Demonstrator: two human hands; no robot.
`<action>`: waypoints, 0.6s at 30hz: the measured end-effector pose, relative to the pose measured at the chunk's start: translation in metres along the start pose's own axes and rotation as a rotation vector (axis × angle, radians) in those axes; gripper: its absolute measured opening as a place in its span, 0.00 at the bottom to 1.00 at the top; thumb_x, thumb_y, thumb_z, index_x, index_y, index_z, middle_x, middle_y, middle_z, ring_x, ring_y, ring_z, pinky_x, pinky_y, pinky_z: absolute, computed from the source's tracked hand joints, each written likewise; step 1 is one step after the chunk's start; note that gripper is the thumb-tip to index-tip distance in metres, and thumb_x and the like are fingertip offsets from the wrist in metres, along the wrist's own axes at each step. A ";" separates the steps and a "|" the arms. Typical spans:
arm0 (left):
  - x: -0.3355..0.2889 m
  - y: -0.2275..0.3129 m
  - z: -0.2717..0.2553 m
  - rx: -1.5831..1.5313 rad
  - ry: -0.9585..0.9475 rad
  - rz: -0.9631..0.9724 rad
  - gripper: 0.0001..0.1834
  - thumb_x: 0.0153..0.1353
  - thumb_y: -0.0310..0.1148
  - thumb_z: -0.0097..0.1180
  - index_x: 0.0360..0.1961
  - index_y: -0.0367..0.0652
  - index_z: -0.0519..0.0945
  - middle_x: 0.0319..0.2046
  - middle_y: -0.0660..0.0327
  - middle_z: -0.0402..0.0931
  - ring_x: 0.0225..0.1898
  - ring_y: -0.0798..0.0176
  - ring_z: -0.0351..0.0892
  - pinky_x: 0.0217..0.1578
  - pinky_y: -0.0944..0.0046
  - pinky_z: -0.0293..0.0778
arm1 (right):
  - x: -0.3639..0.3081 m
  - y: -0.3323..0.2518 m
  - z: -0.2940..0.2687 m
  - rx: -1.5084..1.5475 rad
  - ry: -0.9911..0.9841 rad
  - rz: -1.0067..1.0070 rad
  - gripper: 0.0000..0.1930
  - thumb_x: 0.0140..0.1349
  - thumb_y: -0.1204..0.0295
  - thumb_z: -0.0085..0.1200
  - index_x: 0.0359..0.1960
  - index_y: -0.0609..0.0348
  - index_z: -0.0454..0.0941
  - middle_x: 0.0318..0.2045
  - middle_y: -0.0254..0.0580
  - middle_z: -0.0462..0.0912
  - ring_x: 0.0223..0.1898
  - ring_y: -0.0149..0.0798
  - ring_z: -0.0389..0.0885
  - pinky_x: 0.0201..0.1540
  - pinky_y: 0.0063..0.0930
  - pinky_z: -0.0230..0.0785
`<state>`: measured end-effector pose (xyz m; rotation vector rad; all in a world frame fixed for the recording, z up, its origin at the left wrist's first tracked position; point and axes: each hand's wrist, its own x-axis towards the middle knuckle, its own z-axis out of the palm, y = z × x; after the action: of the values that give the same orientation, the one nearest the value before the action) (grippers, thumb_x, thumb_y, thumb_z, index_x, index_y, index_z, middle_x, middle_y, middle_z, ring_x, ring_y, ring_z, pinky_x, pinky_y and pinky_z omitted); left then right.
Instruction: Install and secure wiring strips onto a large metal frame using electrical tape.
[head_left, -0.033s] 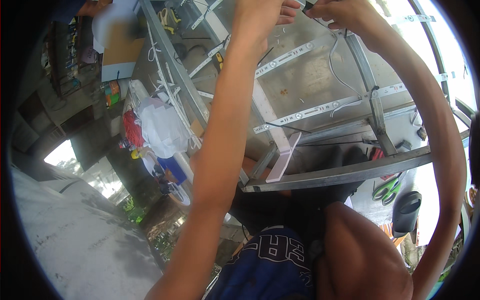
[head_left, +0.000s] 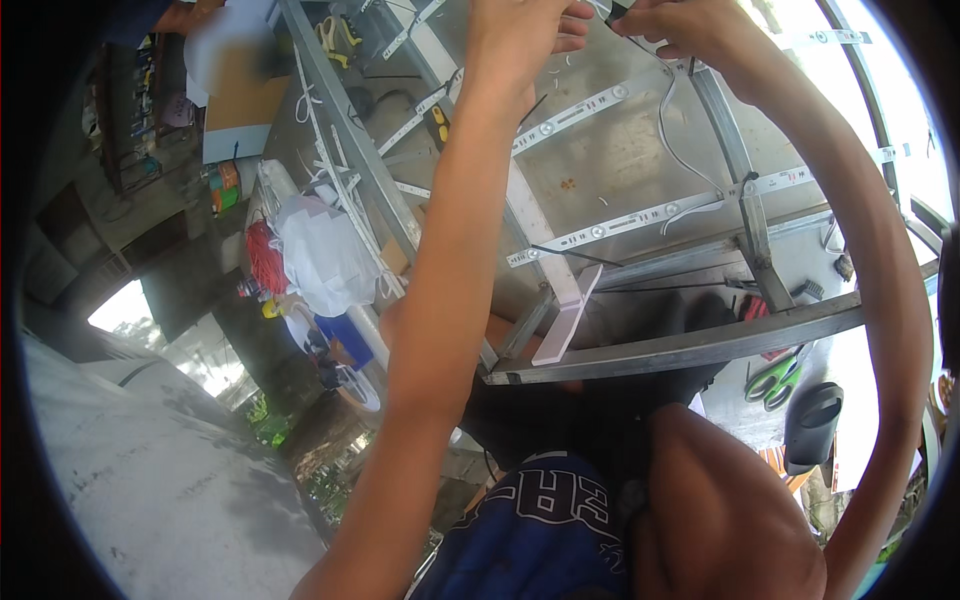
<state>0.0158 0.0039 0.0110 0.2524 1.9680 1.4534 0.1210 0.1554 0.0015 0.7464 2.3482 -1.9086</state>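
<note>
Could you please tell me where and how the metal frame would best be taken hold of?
I would grip the frame by its near bar, around the middle, coming from the body's side. That bar looks straight, slim and bare there, while the white strips lie farther out and the pale plate sits toward its left end.

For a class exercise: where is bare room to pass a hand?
Mostly bare floor shows between the upper LED strip and lower LED strip, bounded left by a white bar, right by a wire; a hand could probably pass there. Crowded: left of the metal frame (white plastic, red cord bundle) and lower right (green-handled scissors, black slipper).
</note>
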 end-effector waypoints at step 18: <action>-0.019 -0.038 0.021 -0.415 -0.027 -0.049 0.10 0.61 0.29 0.63 0.38 0.30 0.83 0.32 0.51 0.83 0.34 0.58 0.83 0.35 0.58 0.83 | -0.007 -0.014 -0.006 -0.084 -0.014 -0.033 0.13 0.51 0.70 0.62 0.22 0.73 0.83 0.19 0.45 0.78 0.19 0.35 0.79 0.21 0.27 0.74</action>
<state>0.0513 -0.0036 -0.0196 0.0376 1.5925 1.7711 0.1233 0.1566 0.0184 0.6892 2.4298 -1.8083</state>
